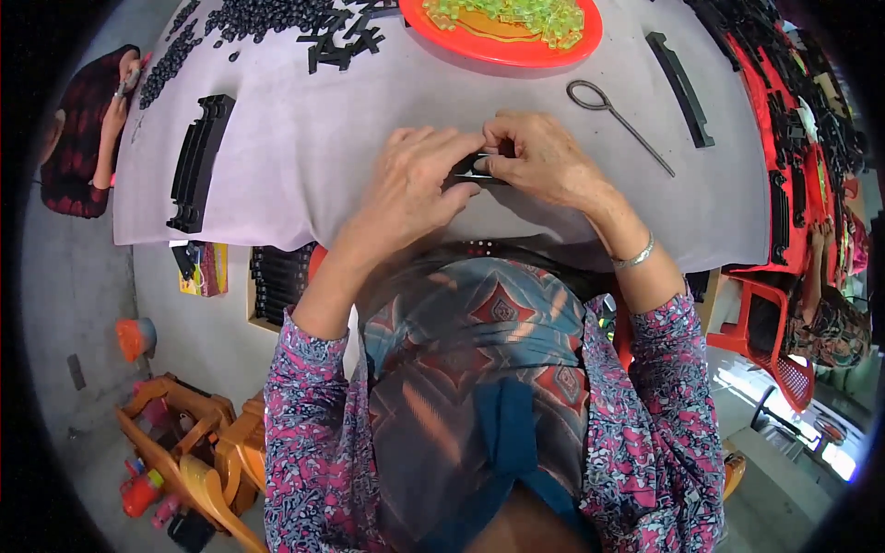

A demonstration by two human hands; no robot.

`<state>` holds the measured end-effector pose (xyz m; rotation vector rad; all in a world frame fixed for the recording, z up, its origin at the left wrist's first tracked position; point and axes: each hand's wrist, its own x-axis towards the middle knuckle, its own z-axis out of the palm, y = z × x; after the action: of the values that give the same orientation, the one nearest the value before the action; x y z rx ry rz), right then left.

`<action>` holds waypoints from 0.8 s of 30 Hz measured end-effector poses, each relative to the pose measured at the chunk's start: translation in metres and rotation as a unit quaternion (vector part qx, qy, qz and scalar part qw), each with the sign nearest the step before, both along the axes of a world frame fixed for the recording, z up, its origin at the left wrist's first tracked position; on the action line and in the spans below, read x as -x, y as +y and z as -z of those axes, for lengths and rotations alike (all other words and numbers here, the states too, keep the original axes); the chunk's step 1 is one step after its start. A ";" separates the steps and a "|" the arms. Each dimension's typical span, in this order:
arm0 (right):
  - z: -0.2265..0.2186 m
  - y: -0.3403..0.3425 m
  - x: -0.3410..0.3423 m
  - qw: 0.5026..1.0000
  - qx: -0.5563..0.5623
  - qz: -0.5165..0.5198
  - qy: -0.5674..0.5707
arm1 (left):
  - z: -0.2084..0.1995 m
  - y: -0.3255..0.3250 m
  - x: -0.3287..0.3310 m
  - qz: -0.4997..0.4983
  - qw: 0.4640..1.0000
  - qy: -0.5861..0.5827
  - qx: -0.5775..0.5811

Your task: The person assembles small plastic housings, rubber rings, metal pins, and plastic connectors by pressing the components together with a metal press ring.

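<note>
Over the near middle of the table, my left hand [419, 180] and my right hand [542, 158] meet around a small black plastic piece [468, 170]. Fingers of both hands are closed on it and cover most of its shape. To the left lies a long black plastic strip part [200, 164] with notched ends. A similar black strip [680, 89] lies at the right. Between it and my right hand rests a metal rod with a looped end [619, 124].
A red plate [502, 57] of yellow-green clear pieces stands at the far side. Small black parts [263, 17] and short black strips [343, 41] are heaped beyond my left hand. Other people sit at both sides. A red chair [770, 341] stands at right, a box of black parts [275, 286] below the table edge.
</note>
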<state>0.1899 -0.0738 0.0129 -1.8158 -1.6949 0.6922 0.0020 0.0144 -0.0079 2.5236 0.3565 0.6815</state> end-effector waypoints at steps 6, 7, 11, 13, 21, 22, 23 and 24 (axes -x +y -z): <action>-0.009 -0.001 0.000 0.999 0.040 0.012 -0.017 | -0.005 -0.001 -0.003 0.015 1.000 -0.012 0.008; -0.010 -0.001 0.000 0.998 0.050 0.014 -0.024 | -0.004 -0.001 -0.003 0.015 1.000 -0.009 0.006; -0.004 -0.008 -0.016 0.999 0.030 -0.026 0.003 | -0.001 -0.004 -0.001 0.012 1.000 0.018 0.004; -0.010 -0.019 -0.028 0.995 -0.048 0.061 0.059 | -0.003 -0.004 -0.002 0.012 1.000 0.022 0.005; 0.001 -0.048 -0.104 0.950 -0.084 0.224 -0.203 | -0.002 -0.006 -0.002 0.019 0.999 -0.008 -0.026; 0.002 -0.050 -0.104 0.948 -0.063 0.219 -0.223 | -0.003 -0.006 -0.001 0.022 0.999 -0.006 -0.026; 0.002 -0.051 -0.104 0.946 -0.043 0.213 -0.243 | -0.003 -0.007 -0.001 0.024 0.999 -0.004 -0.026; 0.001 -0.050 -0.103 0.946 -0.043 0.213 -0.242 | -0.004 -0.008 -0.001 0.024 0.999 -0.003 -0.027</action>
<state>0.2933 -0.1241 0.0118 -2.3120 -1.4906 -0.0184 0.0027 0.0064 -0.0036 2.5710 0.2770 0.6889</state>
